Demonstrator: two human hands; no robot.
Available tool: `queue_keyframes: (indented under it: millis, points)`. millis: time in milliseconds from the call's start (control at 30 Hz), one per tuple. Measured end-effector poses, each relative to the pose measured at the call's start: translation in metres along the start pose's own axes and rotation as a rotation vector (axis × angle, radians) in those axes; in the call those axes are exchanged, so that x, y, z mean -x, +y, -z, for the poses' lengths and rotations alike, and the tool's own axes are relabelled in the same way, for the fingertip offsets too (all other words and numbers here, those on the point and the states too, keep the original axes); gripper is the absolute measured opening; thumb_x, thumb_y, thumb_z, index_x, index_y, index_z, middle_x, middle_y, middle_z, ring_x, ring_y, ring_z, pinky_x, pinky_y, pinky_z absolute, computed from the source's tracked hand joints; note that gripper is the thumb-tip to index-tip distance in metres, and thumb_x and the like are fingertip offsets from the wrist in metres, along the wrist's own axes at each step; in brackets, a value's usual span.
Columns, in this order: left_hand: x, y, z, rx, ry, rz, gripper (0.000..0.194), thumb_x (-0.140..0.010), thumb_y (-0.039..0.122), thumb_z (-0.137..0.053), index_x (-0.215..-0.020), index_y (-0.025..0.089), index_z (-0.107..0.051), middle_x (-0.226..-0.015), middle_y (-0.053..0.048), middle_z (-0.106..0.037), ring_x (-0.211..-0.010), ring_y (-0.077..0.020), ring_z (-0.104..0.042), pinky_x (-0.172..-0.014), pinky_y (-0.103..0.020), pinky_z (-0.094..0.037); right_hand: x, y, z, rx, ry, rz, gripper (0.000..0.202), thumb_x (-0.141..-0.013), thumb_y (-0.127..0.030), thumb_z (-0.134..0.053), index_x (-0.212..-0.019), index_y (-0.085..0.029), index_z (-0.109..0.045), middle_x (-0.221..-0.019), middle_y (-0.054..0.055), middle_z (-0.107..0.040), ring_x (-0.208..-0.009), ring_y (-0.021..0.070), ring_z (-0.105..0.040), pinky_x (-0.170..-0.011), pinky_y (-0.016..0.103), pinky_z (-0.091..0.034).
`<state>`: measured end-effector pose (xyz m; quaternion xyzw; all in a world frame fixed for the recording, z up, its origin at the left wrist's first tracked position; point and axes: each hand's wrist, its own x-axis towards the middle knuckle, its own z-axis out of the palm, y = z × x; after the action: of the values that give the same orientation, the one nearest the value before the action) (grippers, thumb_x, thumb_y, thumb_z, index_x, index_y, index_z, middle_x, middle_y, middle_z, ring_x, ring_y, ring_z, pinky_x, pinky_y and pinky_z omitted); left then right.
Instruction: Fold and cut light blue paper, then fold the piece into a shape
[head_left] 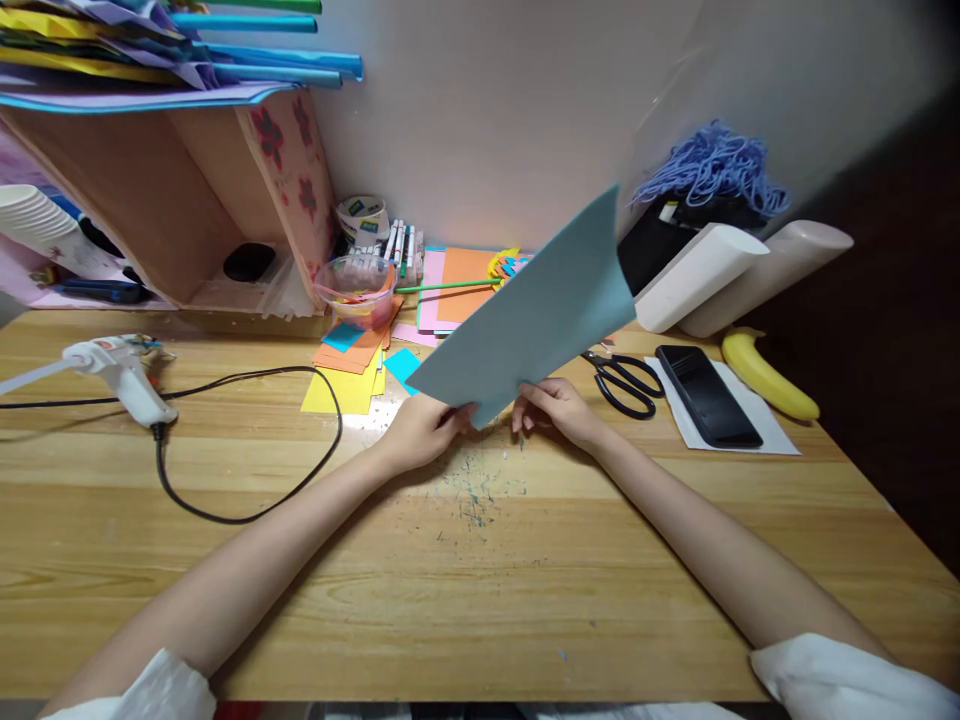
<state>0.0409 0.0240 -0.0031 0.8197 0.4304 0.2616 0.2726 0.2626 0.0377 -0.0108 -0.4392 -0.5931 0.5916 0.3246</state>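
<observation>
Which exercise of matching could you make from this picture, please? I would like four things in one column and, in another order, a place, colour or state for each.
Things:
1. Sheet
2. Phone
3. Banana
4. Glue gun

Descriptions:
A. Yellow and curved
B. White, with a black cable
C. Held up in the left hand
D. Lying on white paper

Right pairs: 1-C, 2-D, 3-A, 4-B
</observation>
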Motion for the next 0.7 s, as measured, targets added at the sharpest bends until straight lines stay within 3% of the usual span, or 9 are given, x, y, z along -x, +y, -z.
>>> queue_keyframes:
  millis: [167, 433, 567, 700]
  points:
    - [-0.0001, 0.0043, 0.0025, 0.032, -0.046, 0.145, 0.047, -0.09, 0.037, -0.037, -0.058, 0.014, -0.062, -0.058, -0.003, -0.06, -0.055, -0.0112, -0.053, -0.055, -0.022, -0.035, -0.0021, 0.0024, 0.0041, -0.128, 0.116, 0.064, 0.037, -0.079, -0.044, -0.057, -0.056, -0.015, -0.056, -0.056, 0.003, -0.064, -0.044, 0.0074, -0.047, -0.044, 0.021, -0.035]
    - [0.0025, 0.0041, 0.0007, -0.004, -0.037, 0.161, 0.048, -0.086, 0.045, -0.042, -0.056, 0.012, -0.06, -0.054, -0.003, -0.056, -0.05, -0.0106, -0.048, -0.051, -0.023, -0.035, 0.0029, -0.002, 0.0013, 0.057, -0.018, 0.009, 0.026, -0.073, -0.037, -0.066, -0.062, -0.014, -0.067, -0.061, 0.004, -0.066, -0.052, 0.0091, -0.052, -0.051, 0.022, -0.042]
    - [0.0041, 0.0022, -0.0016, 0.062, -0.004, 0.097, 0.037, -0.083, 0.045, -0.048, -0.077, 0.012, -0.065, -0.079, -0.007, -0.066, -0.069, -0.016, -0.058, -0.063, -0.026, -0.044, 0.0052, -0.0036, -0.0029, 0.054, -0.058, -0.066, 0.024, -0.068, -0.037, -0.069, -0.067, -0.013, -0.068, -0.064, 0.005, -0.067, -0.058, 0.0133, -0.059, -0.054, 0.026, -0.047]
    - [0.0056, -0.0001, -0.0041, 0.123, 0.001, 0.098, 0.037, -0.082, 0.046, -0.048, -0.1, 0.016, -0.061, -0.098, -0.008, -0.066, -0.087, -0.02, -0.059, -0.081, -0.034, -0.045, 0.0051, -0.0025, -0.0037, 0.085, -0.058, -0.072, 0.024, -0.071, -0.037, -0.067, -0.07, -0.013, -0.068, -0.066, 0.005, -0.068, -0.062, 0.0141, -0.061, -0.061, 0.027, -0.048]
